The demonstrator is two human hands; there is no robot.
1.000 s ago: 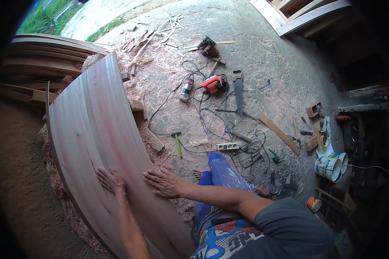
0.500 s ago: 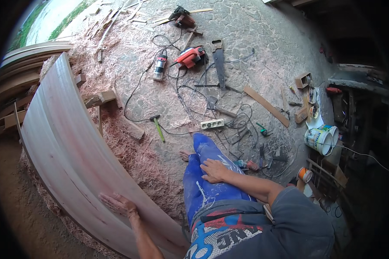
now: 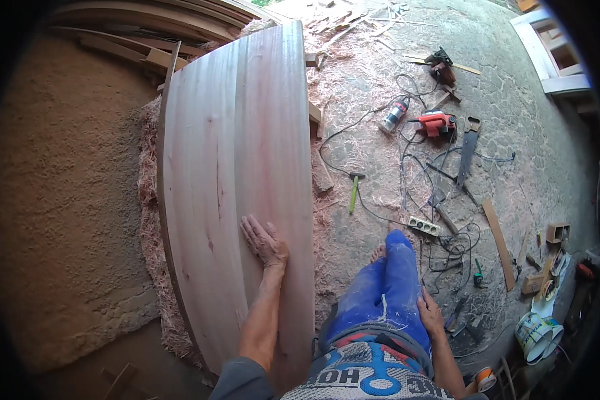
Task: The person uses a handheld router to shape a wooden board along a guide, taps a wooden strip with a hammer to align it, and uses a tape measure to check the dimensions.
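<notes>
A wide wooden panel (image 3: 200,153) made of joined boards lies along my left side, pale with pinkish streaks and a few dark knots. My left hand (image 3: 265,241) rests flat on its surface with the fingers stretched out, holding nothing. My right hand (image 3: 431,311) hangs against the side of my blue trousers (image 3: 400,287), its fingers extended and partly turned from view; no object shows in it. Nearest to the panel's right side, a green-handled hammer (image 3: 354,193) lies on the floor.
Farther right lie a red electric planer (image 3: 436,123), a router (image 3: 395,115), a handsaw (image 3: 469,152) and a white power strip (image 3: 424,226) among tangled cords. Wood shavings (image 3: 327,220) border the panel. A white bucket (image 3: 537,335) stands at lower right. An earthen wall (image 3: 80,200) rises at left.
The view has swung left, so the panel now sits nearer the middle. My left hand has moved farther up the panel. My right hand has shifted from atop my thigh to its outer side.
</notes>
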